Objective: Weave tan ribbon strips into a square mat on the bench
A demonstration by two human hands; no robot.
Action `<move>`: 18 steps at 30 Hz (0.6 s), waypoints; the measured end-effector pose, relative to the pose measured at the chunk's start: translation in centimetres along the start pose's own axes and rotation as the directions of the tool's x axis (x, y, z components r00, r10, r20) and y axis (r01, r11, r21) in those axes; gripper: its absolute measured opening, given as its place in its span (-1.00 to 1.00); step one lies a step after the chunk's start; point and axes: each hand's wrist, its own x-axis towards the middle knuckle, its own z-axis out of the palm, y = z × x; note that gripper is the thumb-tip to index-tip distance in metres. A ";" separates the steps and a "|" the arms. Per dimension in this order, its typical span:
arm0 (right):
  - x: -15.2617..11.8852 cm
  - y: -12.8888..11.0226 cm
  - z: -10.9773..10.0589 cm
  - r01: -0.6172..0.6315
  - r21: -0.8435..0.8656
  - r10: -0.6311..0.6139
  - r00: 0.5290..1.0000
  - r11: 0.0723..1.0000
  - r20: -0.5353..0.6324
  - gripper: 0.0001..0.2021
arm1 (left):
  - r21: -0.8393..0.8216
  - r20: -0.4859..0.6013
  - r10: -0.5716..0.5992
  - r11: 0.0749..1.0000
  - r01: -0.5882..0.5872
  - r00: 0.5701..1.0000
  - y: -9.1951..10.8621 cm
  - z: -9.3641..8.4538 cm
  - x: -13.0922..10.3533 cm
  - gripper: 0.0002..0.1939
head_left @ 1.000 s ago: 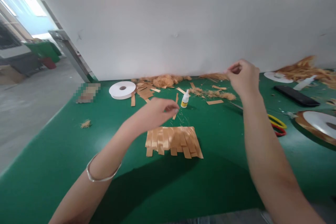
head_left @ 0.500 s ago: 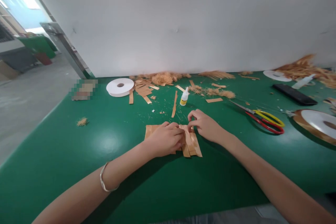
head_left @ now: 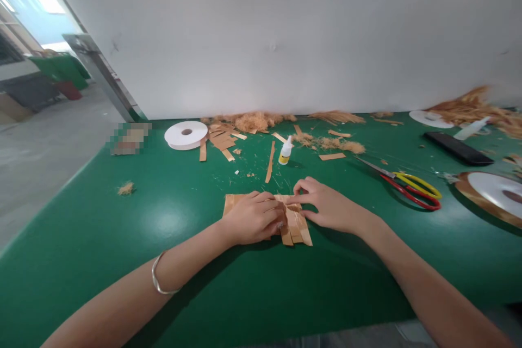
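Observation:
Several tan paper-like strips point(head_left: 297, 229) lie side by side and overlapping in a flat mat on the green table. My left hand point(head_left: 256, 218) rests over the middle of this mat, its fingers bent and closed onto the strips, with the fingertips partly hidden. At the mat's right part is my right hand point(head_left: 326, 204); its index finger reaches onto the strips, with the thumb apart from it near the right edge. Beyond the hands a small white glue bottle point(head_left: 285, 151) with a yellow label stands upright, next to a loose strip point(head_left: 270, 162).
Red-and-yellow-handled scissors point(head_left: 408, 187) lie to the right, near a ribbon roll point(head_left: 495, 193) and a black case point(head_left: 457, 148). A white roll point(head_left: 186, 135), cut strips point(head_left: 222, 140) and fibre tufts point(head_left: 253, 120) lie along the white panel point(head_left: 261, 43).
My right hand has moved slightly down and left, its index finger now stretched over the strips. My left hand stays on the mat, nearly unmoved.

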 end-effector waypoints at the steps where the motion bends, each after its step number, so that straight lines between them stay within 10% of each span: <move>1: -0.2 -0.4 -0.1 -0.011 0.005 0.011 0.999 1.000 0.035 -0.70 | 0.005 0.004 -0.003 1.000 0.003 1.000 0.0 0.0 0.0 -0.72; 18: -1.8 -0.2 3.1 0.071 -0.252 -0.072 0.997 0.965 0.006 -0.34 | 0.110 0.112 -0.102 0.990 0.090 0.988 0.3 0.1 0.2 -0.47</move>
